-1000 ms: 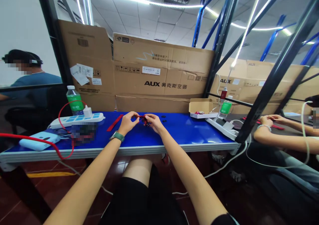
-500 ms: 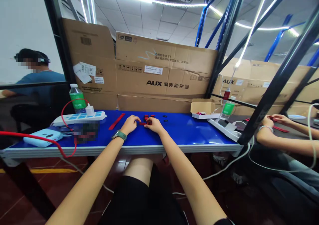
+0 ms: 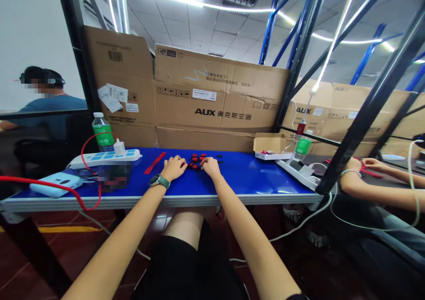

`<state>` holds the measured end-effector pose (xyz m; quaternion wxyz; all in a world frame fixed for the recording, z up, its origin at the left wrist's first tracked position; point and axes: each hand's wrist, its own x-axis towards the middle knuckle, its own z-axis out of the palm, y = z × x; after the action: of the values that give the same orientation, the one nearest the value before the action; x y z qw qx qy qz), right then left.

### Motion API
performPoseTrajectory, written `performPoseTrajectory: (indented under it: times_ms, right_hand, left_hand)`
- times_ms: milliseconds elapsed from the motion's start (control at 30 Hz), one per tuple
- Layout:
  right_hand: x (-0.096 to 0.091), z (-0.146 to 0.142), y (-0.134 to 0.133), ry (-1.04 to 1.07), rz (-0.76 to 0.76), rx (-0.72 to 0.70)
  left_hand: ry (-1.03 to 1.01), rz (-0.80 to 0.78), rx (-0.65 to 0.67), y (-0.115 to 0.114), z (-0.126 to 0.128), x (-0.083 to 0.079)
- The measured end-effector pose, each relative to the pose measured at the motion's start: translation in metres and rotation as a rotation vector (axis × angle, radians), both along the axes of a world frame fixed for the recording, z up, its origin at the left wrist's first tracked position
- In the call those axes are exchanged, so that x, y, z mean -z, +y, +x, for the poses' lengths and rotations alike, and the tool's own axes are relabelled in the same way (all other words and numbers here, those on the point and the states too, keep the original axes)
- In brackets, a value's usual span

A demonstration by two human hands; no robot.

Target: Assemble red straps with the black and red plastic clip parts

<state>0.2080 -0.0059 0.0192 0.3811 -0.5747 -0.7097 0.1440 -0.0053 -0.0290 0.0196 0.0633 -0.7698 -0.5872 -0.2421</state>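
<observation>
My left hand (image 3: pixel 174 168) rests palm down on the blue tabletop (image 3: pixel 259 176), its fingers stretched out, holding nothing. A watch with a green band is on that wrist. Just right of its fingertips lies a small red and black piece (image 3: pixel 193 165). Behind it sit more small red and black pieces (image 3: pixel 195 157), close together. My right hand (image 3: pixel 210 166) is beside them with its fingers bent together at the right-hand pieces; what is between the fingertips is hidden. To the left of my left hand lies a flat red strip (image 3: pixel 155 163). Small black rings (image 3: pixel 219 161) lie right of my right hand.
At left are a power strip (image 3: pixel 133 154), a light blue power bank (image 3: pixel 56 184), a red cable and a bottle (image 3: pixel 102 134). An open small box (image 3: pixel 270 147) stands back right, near a second power strip. Cardboard walls the back. Co-workers sit left and right.
The small red piece held between both hands has been set down among the others. My left fingers have spread flat; my right hand has shifted slightly right, toward the pieces behind.
</observation>
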Motion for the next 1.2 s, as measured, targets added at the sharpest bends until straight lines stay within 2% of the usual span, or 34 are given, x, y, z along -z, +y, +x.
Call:
performPoseTrajectory:
  times_ms: [67,133,167,233,400,533,767,867,1067,1133,1200]
  right_hand:
    - [0.001,-0.006,0.002,0.048,-0.022,-0.144]
    - [0.0,-0.009,0.003,0.079,-0.01,-0.174]
    - [0.0,-0.01,0.003,0.076,0.013,-0.156]
    - [-0.001,-0.008,0.002,0.046,0.045,-0.101]
    - [0.001,-0.005,0.003,-0.032,0.048,-0.07]
    - [0.003,-0.007,0.006,-0.055,0.043,-0.074]
    - [0.004,-0.007,0.009,-0.063,0.07,-0.078]
    - [0.0,-0.007,0.003,-0.1,0.062,-0.015]
    - [-0.002,-0.003,-0.013,-0.249,0.019,0.401]
    - [0.0,-0.001,-0.013,-0.268,-0.056,0.463]
    - [0.003,0.0,-0.011,-0.286,-0.142,0.47]
  left_hand:
    - [-0.034,0.054,-0.17,-0.002,0.0,0.0]
    - [-0.09,0.091,-0.279,-0.004,0.001,-0.001]
    - [-0.113,0.101,-0.29,-0.005,0.001,-0.001]
    - [-0.129,0.089,-0.244,-0.005,0.001,-0.002]
    - [-0.058,-0.112,-0.172,0.001,-0.002,0.002]
    - [-0.027,-0.066,-0.143,0.006,-0.005,0.004]
    - [-0.016,-0.113,0.196,0.006,-0.004,0.005]
    - [-0.033,-0.125,0.241,0.008,-0.004,0.007]
    - [-0.06,-0.084,0.133,0.01,-0.003,0.006]
    - [-0.103,0.005,-0.013,0.009,-0.004,0.006]
    - [-0.171,0.098,-0.263,0.009,-0.006,0.007]
